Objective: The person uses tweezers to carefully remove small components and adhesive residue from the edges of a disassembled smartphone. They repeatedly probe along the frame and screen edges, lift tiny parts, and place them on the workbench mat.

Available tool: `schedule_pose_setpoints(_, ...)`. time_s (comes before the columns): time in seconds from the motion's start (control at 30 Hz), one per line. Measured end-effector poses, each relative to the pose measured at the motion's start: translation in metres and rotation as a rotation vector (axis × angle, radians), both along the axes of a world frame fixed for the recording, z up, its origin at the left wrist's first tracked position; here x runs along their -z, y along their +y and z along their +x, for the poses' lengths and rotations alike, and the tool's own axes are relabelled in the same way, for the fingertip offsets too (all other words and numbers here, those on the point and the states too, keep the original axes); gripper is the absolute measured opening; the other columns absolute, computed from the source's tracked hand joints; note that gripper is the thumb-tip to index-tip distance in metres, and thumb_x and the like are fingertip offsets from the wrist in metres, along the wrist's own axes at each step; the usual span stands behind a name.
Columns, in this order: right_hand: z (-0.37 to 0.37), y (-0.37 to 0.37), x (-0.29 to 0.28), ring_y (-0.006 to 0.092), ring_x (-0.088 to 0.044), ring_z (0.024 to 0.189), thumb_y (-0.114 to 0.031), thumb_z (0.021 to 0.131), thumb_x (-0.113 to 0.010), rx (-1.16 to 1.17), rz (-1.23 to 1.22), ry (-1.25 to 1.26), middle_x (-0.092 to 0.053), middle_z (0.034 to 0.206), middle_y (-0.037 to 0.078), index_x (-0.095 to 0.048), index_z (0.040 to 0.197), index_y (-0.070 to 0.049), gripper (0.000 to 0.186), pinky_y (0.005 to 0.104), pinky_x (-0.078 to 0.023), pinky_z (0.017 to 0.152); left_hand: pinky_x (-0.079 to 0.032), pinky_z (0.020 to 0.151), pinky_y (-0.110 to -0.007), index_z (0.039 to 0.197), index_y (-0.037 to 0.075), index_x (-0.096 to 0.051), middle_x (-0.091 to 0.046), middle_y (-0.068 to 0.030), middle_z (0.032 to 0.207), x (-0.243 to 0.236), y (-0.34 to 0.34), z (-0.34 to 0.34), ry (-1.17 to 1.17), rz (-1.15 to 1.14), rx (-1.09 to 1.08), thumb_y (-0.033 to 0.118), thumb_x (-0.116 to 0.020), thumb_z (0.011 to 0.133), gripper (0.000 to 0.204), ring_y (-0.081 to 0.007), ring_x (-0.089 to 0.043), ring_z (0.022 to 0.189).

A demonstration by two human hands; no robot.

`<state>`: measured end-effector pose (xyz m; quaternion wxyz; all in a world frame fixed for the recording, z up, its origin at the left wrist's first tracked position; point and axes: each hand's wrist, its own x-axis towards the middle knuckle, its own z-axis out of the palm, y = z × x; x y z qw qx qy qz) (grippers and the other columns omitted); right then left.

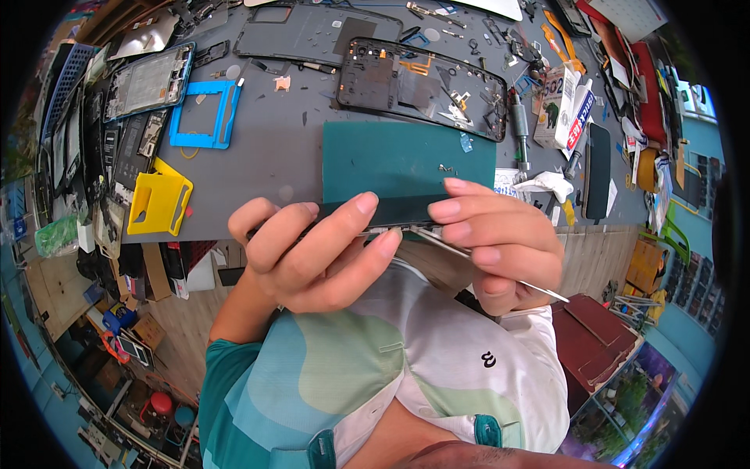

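A dark, flat phone (398,209) is held nearly edge-on above the front edge of the workbench. My left hand (320,250) is closed round its left part, thumb and fingers near the lower edge. In my right hand (496,242) is a thin silver metal tool (449,244), its tip against the phone's lower edge. Fingertips of the right hand also touch the phone's right end. Just beyond lies a teal mat (406,160) with a few tiny screws (447,168) on it. The phone's far face is hidden from me.
An opened phone frame (422,86) with loose parts lies behind the mat. Left are a blue plastic holder (207,113), a yellow holder (158,202) and a phone (148,78). Right are a screwdriver (519,129), a small carton (555,105), crumpled tissue (549,185) and a dark phone (598,172).
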<state>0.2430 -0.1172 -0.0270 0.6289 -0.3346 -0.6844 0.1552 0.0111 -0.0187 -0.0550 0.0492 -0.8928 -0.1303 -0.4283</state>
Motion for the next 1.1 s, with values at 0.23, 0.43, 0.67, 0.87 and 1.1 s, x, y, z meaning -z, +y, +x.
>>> schedule_pose_setpoints(0.23, -0.003, -0.009, 0.000, 0.0401, -0.076, 0.095, -0.027, 0.110, -0.060, 0.304, 0.117, -0.054, -0.055, 0.130, 0.023, -0.067, 0.124, -0.005, 0.027, 0.0469, -0.066, 0.084, -0.040, 0.082, -0.036, 0.128, 0.030, -0.064, -0.069, 0.0003, 0.130, -0.001, 0.002, 0.001, -0.013, 0.018, 0.009, 0.019, -0.074, 0.096, 0.035, -0.0194, -0.052, 0.098)
schedule_pose_setpoints(0.43, 0.003, -0.017, -0.008, 0.0303, -0.075, 0.084, -0.019, 0.111, -0.056, 0.472, 0.108, -0.250, -0.065, 0.119, 0.022, -0.062, 0.130, -0.003, 0.025, 0.0353, -0.063, 0.072, -0.040, 0.082, -0.035, 0.124, 0.029, -0.068, -0.070, -0.0016, 0.131, 0.002, 0.004, 0.004, -0.067, 0.047, 0.029, 0.017, -0.076, 0.093, 0.034, -0.0196, -0.054, 0.097)
schedule_pose_setpoints(0.67, 0.006, -0.018, -0.010, 0.0274, -0.072, 0.095, 0.000, 0.094, -0.072, 0.402, -0.049, -0.340, -0.067, 0.122, 0.023, -0.067, 0.128, 0.006, 0.034, 0.0365, -0.061, 0.081, -0.041, 0.083, -0.036, 0.118, 0.024, -0.071, -0.073, -0.0028, 0.128, 0.004, 0.003, 0.008, -0.125, 0.022, 0.036, 0.013, -0.082, 0.086, 0.035, -0.0207, -0.055, 0.100)
schedule_pose_setpoints(0.87, -0.002, -0.014, -0.008, 0.0284, -0.072, 0.098, 0.001, 0.084, -0.083, 0.360, -0.175, -0.257, -0.067, 0.120, 0.022, -0.070, 0.124, 0.006, 0.042, 0.0348, -0.061, 0.082, -0.040, 0.085, -0.036, 0.123, 0.028, -0.071, -0.075, 0.0017, 0.124, 0.004, 0.002, 0.010, -0.175, -0.006, 0.006, 0.020, -0.082, 0.086, 0.039, -0.0172, -0.057, 0.096)
schedule_pose_setpoints(1.1, 0.004, -0.021, -0.005, 0.0284, -0.072, 0.093, 0.005, 0.083, -0.083, 0.403, -0.184, -0.394, -0.072, 0.110, 0.017, -0.071, 0.116, 0.002, 0.035, 0.0338, -0.059, 0.078, -0.045, 0.087, -0.041, 0.128, 0.011, -0.064, -0.076, -0.0062, 0.118, -0.005, 0.009, 0.009, -0.183, -0.130, 0.145, 0.000, -0.082, 0.082, 0.051, -0.0259, -0.060, 0.099)
